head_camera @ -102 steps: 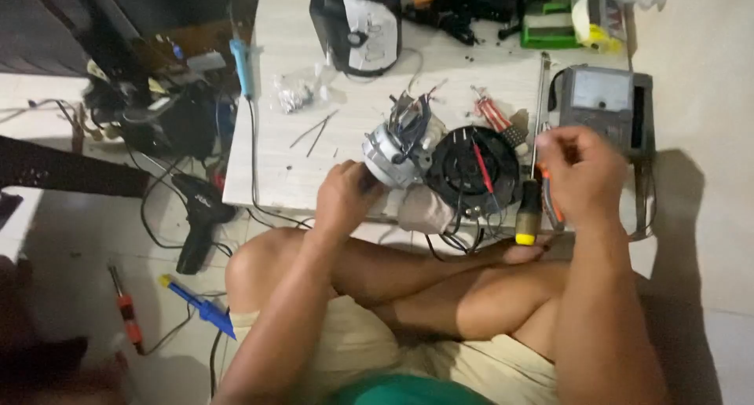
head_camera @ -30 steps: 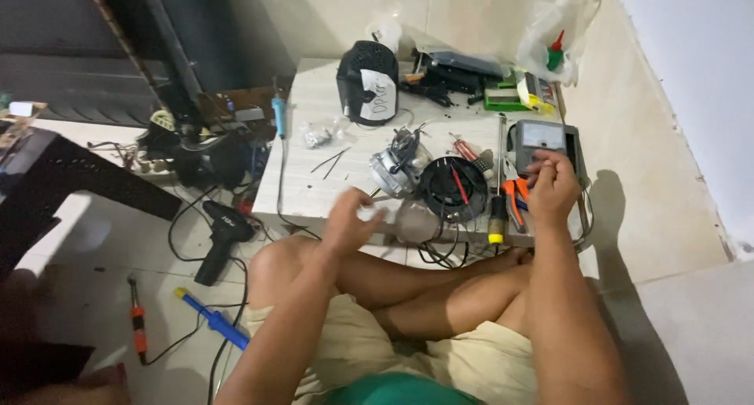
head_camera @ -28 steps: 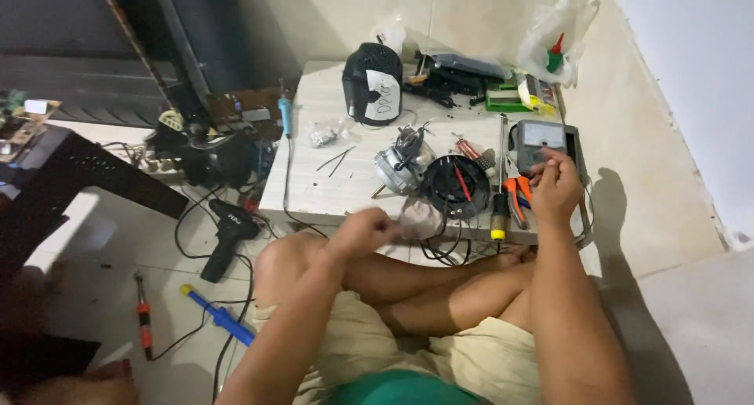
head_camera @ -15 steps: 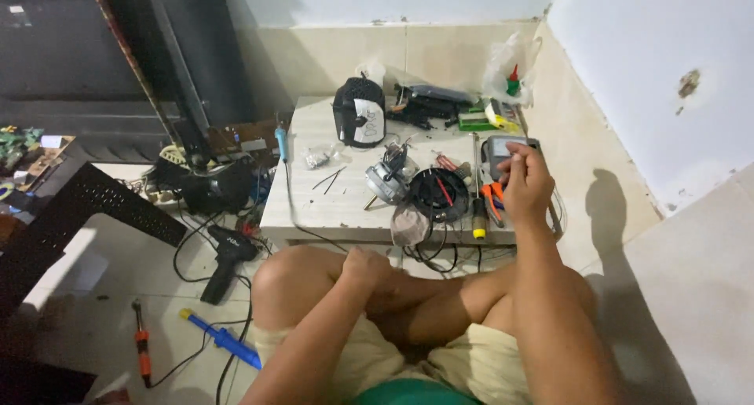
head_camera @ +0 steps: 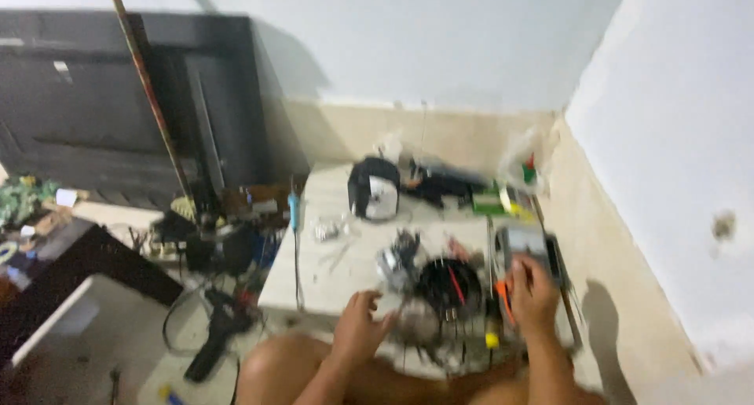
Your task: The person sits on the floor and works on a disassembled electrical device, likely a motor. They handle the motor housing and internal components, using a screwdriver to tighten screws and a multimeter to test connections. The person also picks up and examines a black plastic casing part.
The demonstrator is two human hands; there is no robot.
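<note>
Orange-handled tool [head_camera: 503,296] clasped in right grip [head_camera: 534,295]; left grip [head_camera: 360,326] loosely open beside motor [head_camera: 397,265].

This looks like a makeshift repair corner in a home, worked from the floor. A low white surface [head_camera: 314,283] at 6 o'clock is littered with small parts, a round black motor housing [head_camera: 449,289] and a grey meter [head_camera: 525,244]. At 9 o'clock lie tangled cables and a black power tool [head_camera: 220,334] on the tiled floor. Plain painted walls [head_camera: 440,36] meet at 1 o'clock, and a dark door [head_camera: 102,114] stands at 10 o'clock.
</note>
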